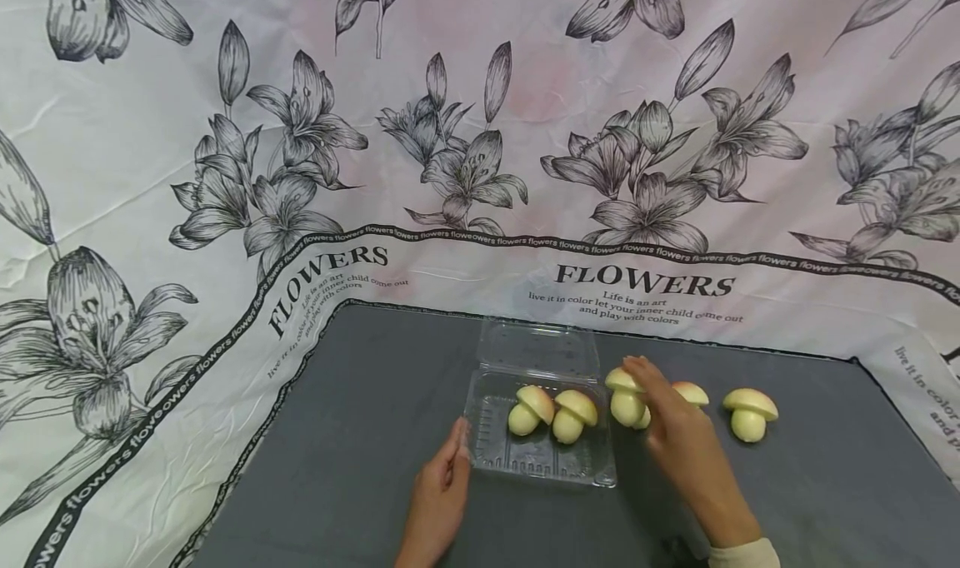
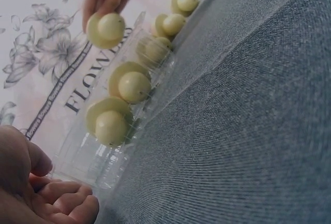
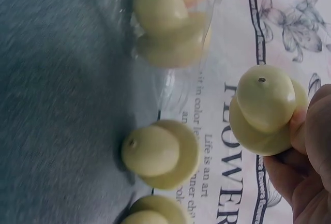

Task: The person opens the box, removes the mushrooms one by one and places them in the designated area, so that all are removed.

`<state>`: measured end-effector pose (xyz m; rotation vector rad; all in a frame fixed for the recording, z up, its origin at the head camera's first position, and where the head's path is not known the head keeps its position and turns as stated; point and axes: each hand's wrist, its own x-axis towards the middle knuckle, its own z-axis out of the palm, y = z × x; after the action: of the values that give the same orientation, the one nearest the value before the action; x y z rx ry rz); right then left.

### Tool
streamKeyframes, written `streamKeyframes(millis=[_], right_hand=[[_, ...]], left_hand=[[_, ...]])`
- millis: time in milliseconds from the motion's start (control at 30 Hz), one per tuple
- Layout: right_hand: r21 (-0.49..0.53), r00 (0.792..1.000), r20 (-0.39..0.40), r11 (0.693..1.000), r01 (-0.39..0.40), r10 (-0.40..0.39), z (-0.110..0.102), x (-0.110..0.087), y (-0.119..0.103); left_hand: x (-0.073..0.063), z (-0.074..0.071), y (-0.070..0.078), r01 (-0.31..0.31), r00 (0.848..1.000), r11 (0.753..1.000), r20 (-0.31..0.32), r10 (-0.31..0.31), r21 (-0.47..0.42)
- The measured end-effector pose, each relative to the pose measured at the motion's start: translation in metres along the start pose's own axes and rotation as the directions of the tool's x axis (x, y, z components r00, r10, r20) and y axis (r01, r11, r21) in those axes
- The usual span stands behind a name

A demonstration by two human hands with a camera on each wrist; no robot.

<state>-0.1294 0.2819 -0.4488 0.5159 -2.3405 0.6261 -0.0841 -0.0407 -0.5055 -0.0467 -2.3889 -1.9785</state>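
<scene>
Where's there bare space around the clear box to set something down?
Widest: the gray tabletop left of the clear box, out to the flowered cloth. More lies right of the rightmost mushroom-shaped piece. It's crowded just right of the box, where the right hand holds another piece near others.

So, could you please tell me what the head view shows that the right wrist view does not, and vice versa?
Only the head view: the left hand at the clear plastic container.
Only the right wrist view: the dark spot on the held mushroom-shaped piece.
Both: the right hand, container, pieces inside, loose pieces outside, flower-printed cloth.
</scene>
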Motion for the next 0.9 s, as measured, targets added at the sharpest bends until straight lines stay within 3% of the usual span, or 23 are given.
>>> streamKeyframes(millis=[433,700,900], right_hand=[[-0.035,1.000,0.000,0.999,-0.003,0.003,-0.011,-0.018,0.017],[-0.080,0.999,0.043,0.997,-0.018,0.021,-0.017,-0.028,0.020],[-0.070,0.997,0.062,0.997,0.040,-0.036,-0.021,-0.036,0.026]], left_hand=[[0.002,0.001,-0.003,0.025,1.000,1.000,0.002,-0.025,0.012],[0.000,0.000,-0.002,0.025,1.000,1.000,0.012,-0.025,-0.007],[0.000,0.000,-0.002,0.015,1.000,1.000,0.018,-0.015,-0.013]])
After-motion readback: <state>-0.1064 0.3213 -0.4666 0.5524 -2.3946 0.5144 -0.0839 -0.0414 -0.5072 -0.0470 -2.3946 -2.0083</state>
